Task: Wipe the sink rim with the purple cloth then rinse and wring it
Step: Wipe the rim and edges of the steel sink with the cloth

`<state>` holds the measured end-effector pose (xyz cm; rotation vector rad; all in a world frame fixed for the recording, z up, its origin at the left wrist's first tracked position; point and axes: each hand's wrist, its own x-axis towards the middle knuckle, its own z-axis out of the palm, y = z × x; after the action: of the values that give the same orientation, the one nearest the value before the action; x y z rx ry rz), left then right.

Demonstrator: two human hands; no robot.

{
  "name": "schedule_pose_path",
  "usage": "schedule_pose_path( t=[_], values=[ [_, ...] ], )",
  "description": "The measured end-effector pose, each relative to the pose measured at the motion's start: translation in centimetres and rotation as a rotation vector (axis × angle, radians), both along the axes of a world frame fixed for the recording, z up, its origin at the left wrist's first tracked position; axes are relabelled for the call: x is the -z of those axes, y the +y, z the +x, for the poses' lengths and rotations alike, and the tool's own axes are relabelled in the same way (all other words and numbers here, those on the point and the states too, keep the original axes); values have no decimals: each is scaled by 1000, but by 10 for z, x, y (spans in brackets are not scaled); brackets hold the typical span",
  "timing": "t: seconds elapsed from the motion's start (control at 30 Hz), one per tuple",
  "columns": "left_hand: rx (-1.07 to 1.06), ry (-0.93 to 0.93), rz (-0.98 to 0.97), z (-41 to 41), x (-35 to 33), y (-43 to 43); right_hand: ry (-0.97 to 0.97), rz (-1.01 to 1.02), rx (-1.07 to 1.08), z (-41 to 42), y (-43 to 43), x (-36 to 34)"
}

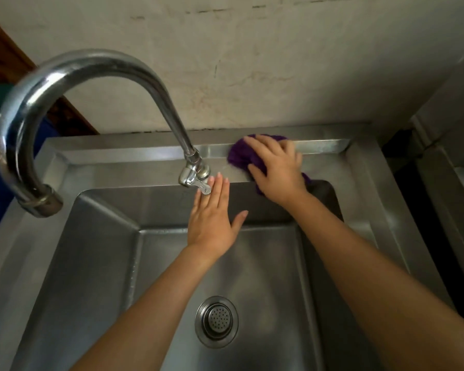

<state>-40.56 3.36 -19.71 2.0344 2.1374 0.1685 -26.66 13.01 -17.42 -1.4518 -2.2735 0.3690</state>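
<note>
The purple cloth (239,154) lies bunched on the back rim (150,170) of the steel sink, right of the tap's base. My right hand (276,168) presses flat on the cloth, covering most of it; a corner hangs over the basin edge. My left hand (212,212) is open, fingers straight and together, hovering over the basin with its fingertips at the tap lever (202,186). It holds nothing.
The tall curved chrome tap (65,84) arches from the back rim toward the left, its spout (42,203) over the left rim. No water runs. A round drain strainer (216,320) sits in the basin floor. A stained wall stands behind; a steel counter adjoins on the right.
</note>
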Motion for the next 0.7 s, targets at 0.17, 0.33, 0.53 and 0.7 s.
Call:
schedule_pose_path(
  t=[0.17,0.33,0.53,0.7],
  values=[
    [36,-13,-34,-6,-2,2,-149,-49,-158,-28,-2,16],
    [45,-5,-6,-8,-1,1,-199,63,-230,-16,4,18],
    [8,-12,-29,-1,-5,3,-259,62,-95,48,3,21],
    [-23,0,-16,19,-2,7,-301,77,55,87,4,24]
  ],
)
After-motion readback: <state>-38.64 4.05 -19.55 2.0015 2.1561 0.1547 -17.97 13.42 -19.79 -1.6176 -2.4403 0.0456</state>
